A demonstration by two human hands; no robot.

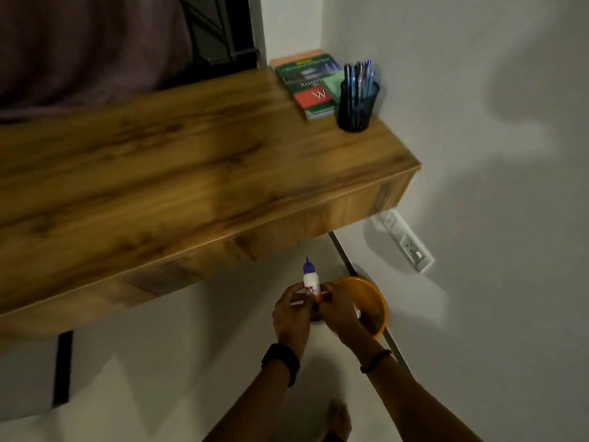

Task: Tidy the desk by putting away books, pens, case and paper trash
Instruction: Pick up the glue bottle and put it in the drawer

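Both hands meet below the wooden counter (pixel 191 173): left hand (pixel 291 309) and right hand (pixel 338 309) grip an upright white glue bottle with a purple cap (pixel 309 279), just left of an orange round bin (pixel 371 306); stacked books (pixel 310 84) and a black mesh pen cup (pixel 357 105) sit well above.

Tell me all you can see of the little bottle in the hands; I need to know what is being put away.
The bottle is small and white, plastic by its look, with a pointed purple cap that is on. It stands upright, cap up. A label with dark lettering and orange at the bottom wraps its lower part; the words are too blurred to read. The left hand and right hand pinch its lower half from either side, below the desk's edge, in front of an orange bin.
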